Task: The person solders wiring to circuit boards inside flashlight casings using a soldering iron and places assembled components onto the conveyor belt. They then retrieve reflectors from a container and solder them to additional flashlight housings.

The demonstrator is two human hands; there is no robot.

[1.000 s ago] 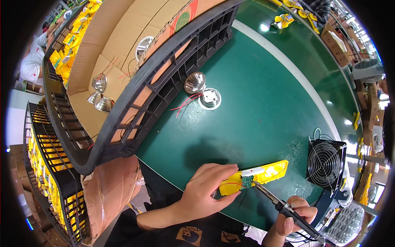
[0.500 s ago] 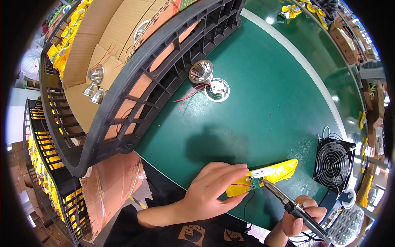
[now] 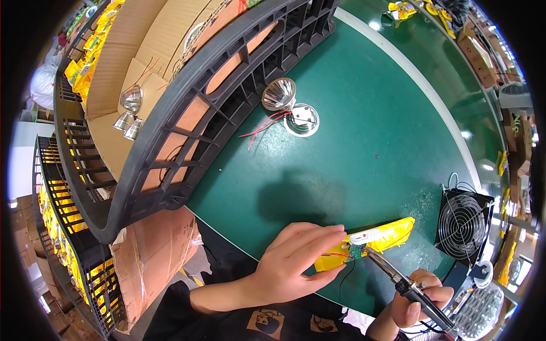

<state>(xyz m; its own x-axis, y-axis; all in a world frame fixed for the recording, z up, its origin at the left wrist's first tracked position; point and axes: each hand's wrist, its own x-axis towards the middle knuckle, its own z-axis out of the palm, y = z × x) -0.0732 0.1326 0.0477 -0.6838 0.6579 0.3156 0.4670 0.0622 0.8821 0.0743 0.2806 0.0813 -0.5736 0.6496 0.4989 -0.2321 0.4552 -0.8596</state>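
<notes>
Since the earlier frames the view has shifted a little, and the soldering iron (image 3: 392, 271) tip has closed in on the small green board (image 3: 356, 251) at the near end of the yellow housing (image 3: 375, 243), where it now touches or nearly touches. Both hands work at the table's near edge, around 5 o'clock in the picture, a short gap apart. Left hand (image 3: 293, 264) lies flat-fingered over the housing's left end, fingertips and thumb pinching it down on the green table (image 3: 364, 142). Right hand (image 3: 418, 301), at 5 o'clock low in the view, is clenched round the iron's black handle, the shaft slanting up toward 10 o'clock. A black fan (image 3: 463, 219) stands just to the right of the housing at 3 o'clock. Farther up the table, near 12 o'clock, a silver reflector (image 3: 278, 94) and a round lens ring (image 3: 301, 120) lie close together with red wires (image 3: 264, 124) trailing from them. A black pallet (image 3: 170, 119) curves along the left, cardboard (image 3: 114, 57) on it.
</notes>
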